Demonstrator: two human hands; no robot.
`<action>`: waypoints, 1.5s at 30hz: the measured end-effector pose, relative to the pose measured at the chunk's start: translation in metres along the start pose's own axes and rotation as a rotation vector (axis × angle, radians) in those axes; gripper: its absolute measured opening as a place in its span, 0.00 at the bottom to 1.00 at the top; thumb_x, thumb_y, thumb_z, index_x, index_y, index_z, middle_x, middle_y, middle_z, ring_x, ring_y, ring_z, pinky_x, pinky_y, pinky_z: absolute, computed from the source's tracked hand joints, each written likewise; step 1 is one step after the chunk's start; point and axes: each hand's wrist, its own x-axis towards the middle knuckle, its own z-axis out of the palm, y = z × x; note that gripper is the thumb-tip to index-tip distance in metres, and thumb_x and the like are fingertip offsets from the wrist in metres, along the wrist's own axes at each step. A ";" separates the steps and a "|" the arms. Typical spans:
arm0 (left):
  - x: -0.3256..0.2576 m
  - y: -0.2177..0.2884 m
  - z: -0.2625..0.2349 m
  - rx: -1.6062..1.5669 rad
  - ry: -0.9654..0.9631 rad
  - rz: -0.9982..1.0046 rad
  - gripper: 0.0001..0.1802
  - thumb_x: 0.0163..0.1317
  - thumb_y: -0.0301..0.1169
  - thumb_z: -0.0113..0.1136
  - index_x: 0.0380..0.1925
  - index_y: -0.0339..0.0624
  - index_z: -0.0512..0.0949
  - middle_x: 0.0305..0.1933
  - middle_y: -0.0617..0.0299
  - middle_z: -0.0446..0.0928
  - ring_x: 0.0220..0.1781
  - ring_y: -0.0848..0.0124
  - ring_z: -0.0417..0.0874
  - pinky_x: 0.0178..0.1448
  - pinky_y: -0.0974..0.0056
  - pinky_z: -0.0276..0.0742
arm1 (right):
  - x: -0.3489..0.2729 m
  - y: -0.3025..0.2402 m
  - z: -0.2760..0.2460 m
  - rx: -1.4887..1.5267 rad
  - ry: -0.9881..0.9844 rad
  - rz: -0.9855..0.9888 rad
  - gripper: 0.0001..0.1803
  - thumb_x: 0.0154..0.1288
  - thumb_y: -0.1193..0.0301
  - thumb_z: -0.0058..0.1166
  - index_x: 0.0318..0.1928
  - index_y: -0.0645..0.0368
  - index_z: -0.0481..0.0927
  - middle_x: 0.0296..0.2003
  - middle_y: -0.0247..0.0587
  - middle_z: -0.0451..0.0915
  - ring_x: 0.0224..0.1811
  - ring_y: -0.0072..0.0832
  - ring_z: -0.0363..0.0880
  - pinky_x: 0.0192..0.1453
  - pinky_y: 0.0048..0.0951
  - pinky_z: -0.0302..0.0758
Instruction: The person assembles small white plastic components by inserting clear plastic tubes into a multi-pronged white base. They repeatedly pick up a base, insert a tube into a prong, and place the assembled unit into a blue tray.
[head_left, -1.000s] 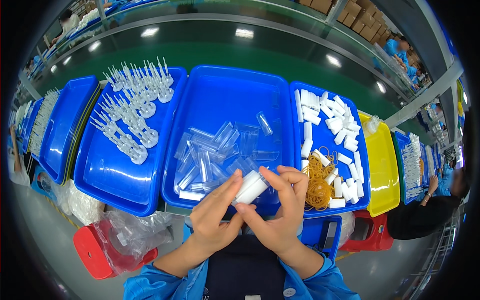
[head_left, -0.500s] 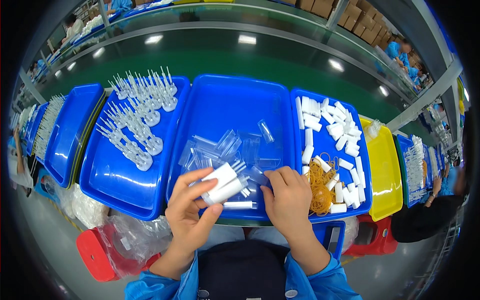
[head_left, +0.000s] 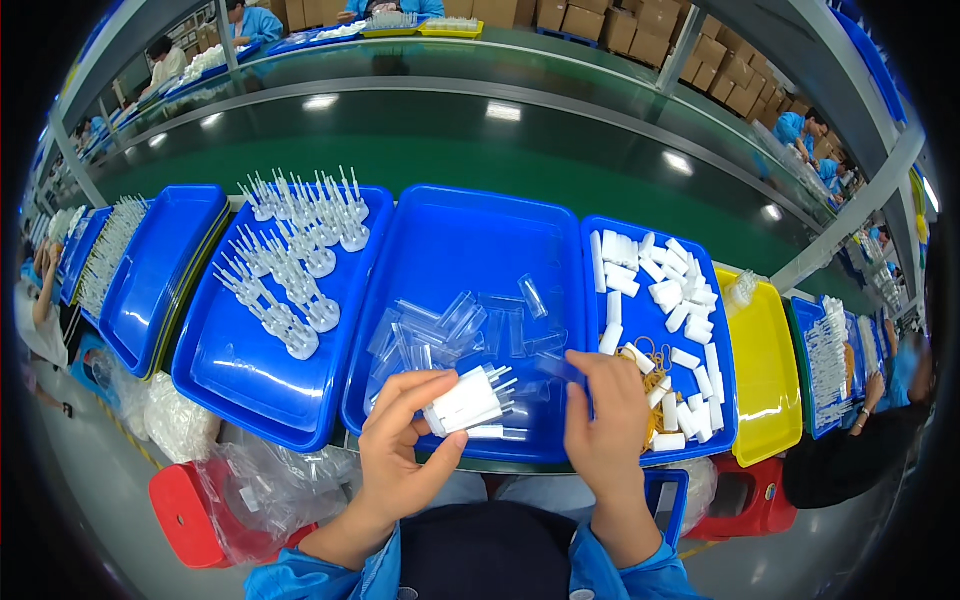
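Right now the left hand [head_left: 400, 450] is closed around a bundle of white plastic pieces [head_left: 465, 400], thumb beneath and fingers curled over the top, their thin prongs sticking out toward the right. It holds the bundle just above the near edge of the middle blue tray [head_left: 455, 240]. Beside it, the right hand [head_left: 605, 425] rests on that same near edge with its fingers bent down among clear plastic tubes [head_left: 450, 325]; whether it actually pinches one I cannot tell. Those tubes lie loose in a heap across the near half of the tray, just beyond the bundle. Right of the grip, the next blue tray [head_left: 722, 420] holds scattered white blocks [head_left: 660, 285] and a tangle of yellowish rubber bands [head_left: 655, 375] touching the right hand's knuckles. Farther right sits a yellow tray [head_left: 765, 365]. Left of the grip, another blue tray [head_left: 240, 365] carries rows of white pronged pieces standing upright [head_left: 295, 265]. Below that tray, near the left forearm, a red stool [head_left: 185, 510] is draped with a clear plastic bag [head_left: 275, 485]
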 end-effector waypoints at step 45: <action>-0.007 -0.002 0.006 0.034 -0.112 -0.002 0.21 0.54 0.14 0.62 0.50 0.33 0.81 0.57 0.49 0.71 0.50 0.64 0.81 0.48 0.66 0.79 | -0.017 -0.007 -0.021 0.830 -0.024 0.305 0.09 0.61 0.83 0.58 0.43 0.70 0.81 0.39 0.43 0.78 0.36 0.21 0.74 0.43 0.20 0.70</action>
